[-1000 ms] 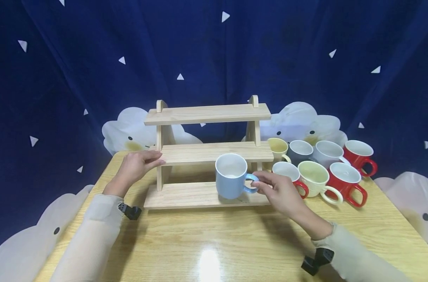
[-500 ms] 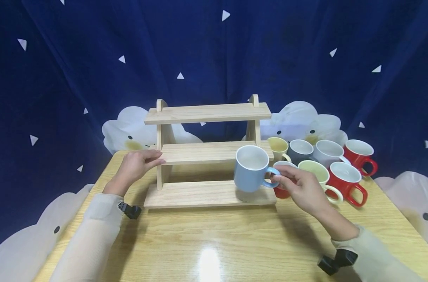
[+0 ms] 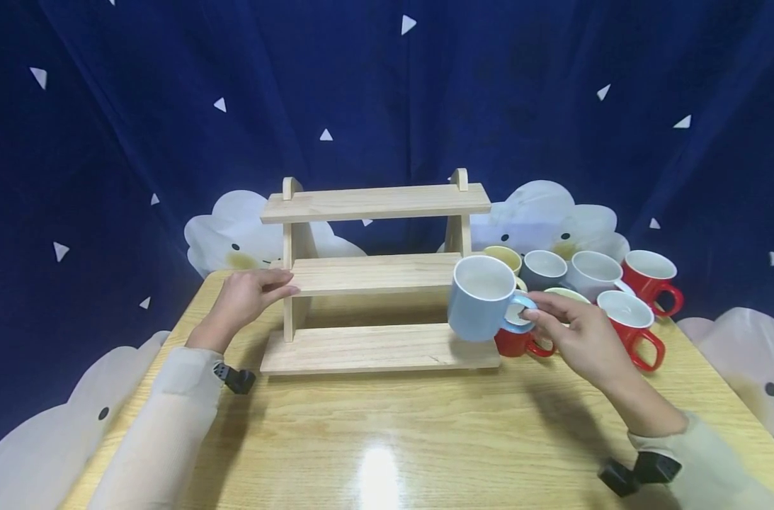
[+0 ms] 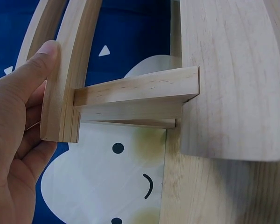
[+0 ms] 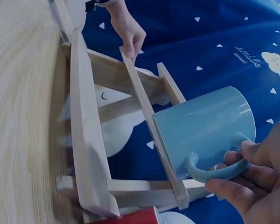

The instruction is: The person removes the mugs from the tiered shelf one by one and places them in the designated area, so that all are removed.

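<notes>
My right hand (image 3: 584,340) pinches the handle of a light blue mug (image 3: 479,301), which is upright with its white inside showing. In the head view the mug overlaps the right end of the wooden three-tier shelf (image 3: 380,350), in front of the middle board. The right wrist view shows thumb and fingers around the mug's handle (image 5: 219,172). My left hand (image 3: 243,301) grips the left end of the shelf's middle board (image 4: 60,93), thumb on one face and fingers curled behind it.
On the right of the table (image 3: 336,439) stand several mugs: a red mug (image 3: 632,322), another red mug (image 3: 644,283), a grey mug (image 3: 542,273), a pale mug (image 3: 593,276) and a yellow mug (image 3: 504,258). Behind hangs a blue curtain (image 3: 374,85).
The right hand has carried the light blue mug rightward and slightly up, from over the bottom board to the shelf's right end. The left hand has kept its place on the middle board.
</notes>
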`<act>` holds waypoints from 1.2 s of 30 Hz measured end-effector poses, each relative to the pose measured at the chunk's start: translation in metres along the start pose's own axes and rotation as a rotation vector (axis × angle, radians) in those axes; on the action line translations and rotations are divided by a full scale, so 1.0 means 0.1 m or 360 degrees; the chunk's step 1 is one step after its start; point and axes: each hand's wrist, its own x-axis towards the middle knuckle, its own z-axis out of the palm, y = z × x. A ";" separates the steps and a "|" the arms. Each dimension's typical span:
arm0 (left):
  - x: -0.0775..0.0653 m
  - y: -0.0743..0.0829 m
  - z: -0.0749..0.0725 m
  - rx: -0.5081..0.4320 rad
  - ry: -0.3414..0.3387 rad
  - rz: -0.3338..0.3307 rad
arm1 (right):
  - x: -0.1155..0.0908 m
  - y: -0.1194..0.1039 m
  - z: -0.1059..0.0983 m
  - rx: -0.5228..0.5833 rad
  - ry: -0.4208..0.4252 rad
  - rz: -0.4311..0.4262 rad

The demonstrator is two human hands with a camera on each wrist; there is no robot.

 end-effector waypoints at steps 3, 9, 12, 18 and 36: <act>0.00 0.00 0.00 -0.0002 -0.0009 -0.0008 | -0.02 0.04 -0.07 -0.0039 0.0035 0.0002; 0.00 0.00 -0.01 0.0007 -0.0005 -0.0009 | -0.05 0.11 -0.22 0.0002 0.0114 0.0017; 0.00 0.00 -0.01 0.0002 0.0006 -0.0008 | -0.06 0.14 -0.28 0.0017 0.0153 0.0034; 0.00 -0.01 0.00 -0.0004 -0.0001 0.0006 | -0.10 0.21 -0.42 0.0025 0.0180 0.0080; 0.00 -0.01 -0.01 0.0004 -0.0019 -0.0006 | -0.22 0.54 -0.86 0.0329 0.0378 0.0167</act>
